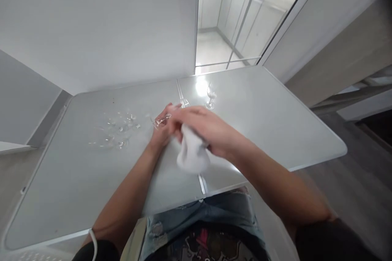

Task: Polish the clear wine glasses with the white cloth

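My left hand is closed around a clear stemmed glass, whose stem and foot show beside the fingers. A white cloth hangs bunched from my right hand, which is closed on it. Both hands meet above the middle of the table, the right one slightly blurred by motion. The glass's bowl is mostly hidden behind my right fingers. Just beyond my right hand, another stemmed glass stands upright on the table.
Several clear glasses are clustered on the left half of the pale table; their outlines are hard to separate. A white wall and a glass-paned door rise behind the table's far edge. A white cable crosses my left arm.
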A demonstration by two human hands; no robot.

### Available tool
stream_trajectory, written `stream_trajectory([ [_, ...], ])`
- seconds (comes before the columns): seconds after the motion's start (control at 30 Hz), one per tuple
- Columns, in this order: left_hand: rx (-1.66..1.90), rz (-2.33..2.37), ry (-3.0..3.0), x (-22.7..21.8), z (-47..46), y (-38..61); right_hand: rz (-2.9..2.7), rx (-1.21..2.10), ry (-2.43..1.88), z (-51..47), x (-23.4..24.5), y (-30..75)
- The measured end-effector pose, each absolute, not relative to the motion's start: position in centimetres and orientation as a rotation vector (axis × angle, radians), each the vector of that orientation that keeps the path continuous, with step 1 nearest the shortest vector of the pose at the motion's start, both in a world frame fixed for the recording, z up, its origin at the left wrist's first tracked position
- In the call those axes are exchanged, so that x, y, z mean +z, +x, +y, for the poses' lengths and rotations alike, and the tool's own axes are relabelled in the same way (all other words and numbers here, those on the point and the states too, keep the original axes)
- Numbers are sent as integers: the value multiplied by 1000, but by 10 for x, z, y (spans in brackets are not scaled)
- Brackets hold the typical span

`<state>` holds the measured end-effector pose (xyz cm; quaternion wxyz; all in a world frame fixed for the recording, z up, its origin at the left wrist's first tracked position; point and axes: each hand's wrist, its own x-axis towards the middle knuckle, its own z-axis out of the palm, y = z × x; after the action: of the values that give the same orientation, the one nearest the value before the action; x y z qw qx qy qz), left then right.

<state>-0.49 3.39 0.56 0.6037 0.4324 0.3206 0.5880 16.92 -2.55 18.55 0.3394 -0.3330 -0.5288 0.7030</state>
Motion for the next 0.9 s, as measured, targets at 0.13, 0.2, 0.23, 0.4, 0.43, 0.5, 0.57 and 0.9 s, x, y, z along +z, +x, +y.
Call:
stream_trajectory([
  [0.13,1303,606,976,8,39,-8,-989,1765,-798,27,140,199],
  [0.2,1263,551,995,12,39,-9,-949,1739,-754,41,124,210],
  [0.23,1235,527,1004,14,38,-9,-950,1714,-745,45,118,213],
  [0.4,1157,432,1023,28,32,-10,-920,1534,-769,51,93,216],
  [0.43,1153,432,1023,29,31,-10,-893,1505,-787,53,87,214],
  [0.5,1155,461,1014,30,30,-10,-832,1435,-827,56,75,211],
  [0.57,1164,491,987,29,31,-11,-769,1385,-841,58,64,207],
  [0.9,1348,488,793,18,41,-22,-639,1733,-724,42,53,195],
])
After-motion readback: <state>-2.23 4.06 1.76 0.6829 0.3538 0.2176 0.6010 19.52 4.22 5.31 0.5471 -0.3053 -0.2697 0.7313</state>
